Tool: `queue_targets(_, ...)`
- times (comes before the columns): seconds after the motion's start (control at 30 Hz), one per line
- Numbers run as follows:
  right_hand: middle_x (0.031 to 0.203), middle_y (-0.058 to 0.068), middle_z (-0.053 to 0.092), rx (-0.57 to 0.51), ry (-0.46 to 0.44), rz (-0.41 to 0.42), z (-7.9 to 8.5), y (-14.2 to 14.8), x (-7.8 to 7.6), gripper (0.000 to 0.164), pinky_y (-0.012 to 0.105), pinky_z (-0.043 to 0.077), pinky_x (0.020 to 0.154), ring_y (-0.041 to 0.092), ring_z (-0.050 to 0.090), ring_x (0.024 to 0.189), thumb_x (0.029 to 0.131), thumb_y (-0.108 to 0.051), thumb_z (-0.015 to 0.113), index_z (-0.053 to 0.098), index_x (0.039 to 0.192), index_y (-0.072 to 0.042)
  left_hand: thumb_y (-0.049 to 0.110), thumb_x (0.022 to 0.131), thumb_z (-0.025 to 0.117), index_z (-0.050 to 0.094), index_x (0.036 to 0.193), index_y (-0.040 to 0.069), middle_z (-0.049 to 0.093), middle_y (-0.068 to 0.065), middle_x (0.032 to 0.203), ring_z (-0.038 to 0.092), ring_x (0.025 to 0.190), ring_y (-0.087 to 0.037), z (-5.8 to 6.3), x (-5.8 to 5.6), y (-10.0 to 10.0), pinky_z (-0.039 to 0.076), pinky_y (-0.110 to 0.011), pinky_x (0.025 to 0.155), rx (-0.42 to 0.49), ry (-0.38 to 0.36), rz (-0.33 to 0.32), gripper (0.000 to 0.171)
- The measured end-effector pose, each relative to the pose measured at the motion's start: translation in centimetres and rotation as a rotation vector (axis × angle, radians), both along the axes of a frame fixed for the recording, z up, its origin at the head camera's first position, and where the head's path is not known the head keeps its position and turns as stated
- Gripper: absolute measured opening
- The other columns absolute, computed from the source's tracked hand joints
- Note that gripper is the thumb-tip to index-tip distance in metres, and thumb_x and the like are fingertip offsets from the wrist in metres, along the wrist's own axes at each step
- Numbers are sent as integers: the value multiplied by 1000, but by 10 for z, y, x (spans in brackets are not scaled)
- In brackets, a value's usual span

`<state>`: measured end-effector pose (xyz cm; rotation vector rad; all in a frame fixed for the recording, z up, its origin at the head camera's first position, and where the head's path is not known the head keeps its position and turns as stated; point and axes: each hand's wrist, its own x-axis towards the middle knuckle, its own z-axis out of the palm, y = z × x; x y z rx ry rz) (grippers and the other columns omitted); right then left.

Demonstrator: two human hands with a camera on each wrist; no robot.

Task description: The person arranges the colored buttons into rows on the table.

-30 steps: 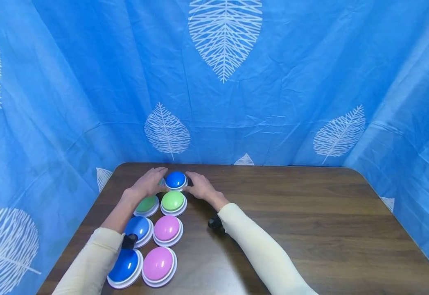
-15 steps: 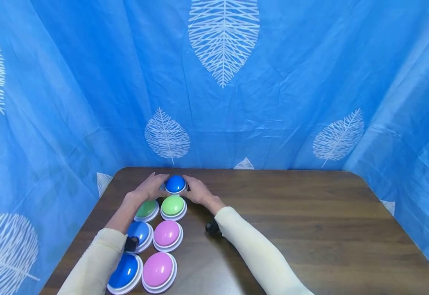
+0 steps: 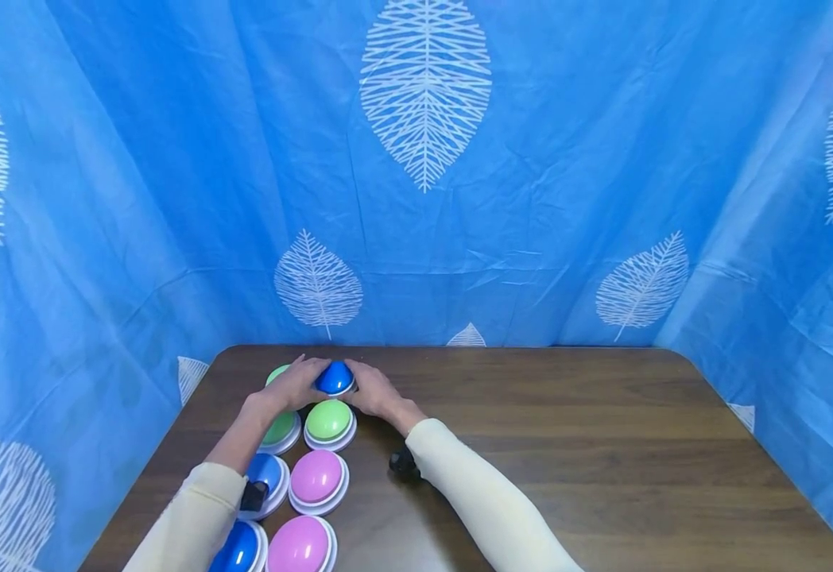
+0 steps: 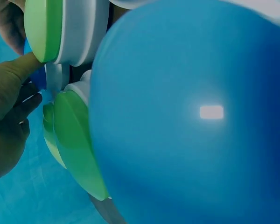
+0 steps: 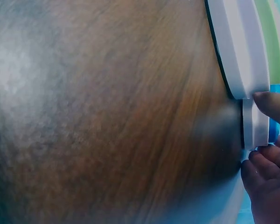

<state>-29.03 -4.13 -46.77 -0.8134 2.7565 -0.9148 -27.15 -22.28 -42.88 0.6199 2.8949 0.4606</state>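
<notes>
At the far end of the right column sits a blue dome push button (image 3: 335, 377) on a white base. My left hand (image 3: 298, 387) holds its left side, and my right hand (image 3: 373, 389) grips the right side. In the right wrist view, the thumb and fingers span the white base (image 5: 257, 123). Just nearer is a light green button (image 3: 329, 421), with the thumbs close by its far edge. My left hand partly covers two green buttons of the left column, the far one (image 3: 277, 372) and the nearer one (image 3: 278, 430).
Nearer me stand two pink buttons (image 3: 316, 477) in the right column and two blue ones (image 3: 236, 548) in the left, partly under my left sleeve. The brown wooden table (image 3: 567, 461) stretches to the right. Blue leaf-print curtain (image 3: 531, 199) hangs behind and at both sides.
Both hands have closed in on the far blue button from either side and now hold it. The head view has tilted up slightly, so everything sits lower in it.
</notes>
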Motion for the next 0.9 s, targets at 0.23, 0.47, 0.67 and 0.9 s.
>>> queue_targets(0.23, 145, 11, 50, 1, -15, -18, -3, -5, 0, 67, 37, 40, 108, 24, 48, 132, 94, -30, 69, 39, 149, -6, 20, 89, 76, 44, 142, -8, 53, -25, 137, 44, 131, -43, -3, -1, -3, 22, -58, 114, 0, -12, 13, 68)
queue_targets(0.47, 145, 12, 49, -40, -20, -10, -6, -2, -5, 66, 37, 39, 109, 24, 47, 133, 95, -29, 68, 38, 149, -5, 19, 91, 74, 41, 144, -8, 50, -26, 138, 46, 129, -44, -1, -4, -1, 41, -56, 103, 36, -51, 25, 68)
queue_targets(0.67, 144, 12, 50, -63, -4, -6, -6, 0, -7, 65, 37, 40, 108, 24, 48, 132, 94, -29, 69, 41, 148, -5, 16, 90, 75, 42, 144, -9, 50, -27, 139, 46, 129, -45, 2, -4, 0, 41, -56, 103, 53, -40, 15, 68)
queue_targets(0.9, 143, 10, 51, -106, 16, 4, 1, 12, -10, 66, 38, 39, 108, 24, 49, 131, 93, -29, 71, 42, 147, -6, 23, 88, 77, 41, 145, -8, 49, -26, 141, 45, 130, -44, 10, -7, 8, 41, -55, 104, 52, -9, 15, 75)
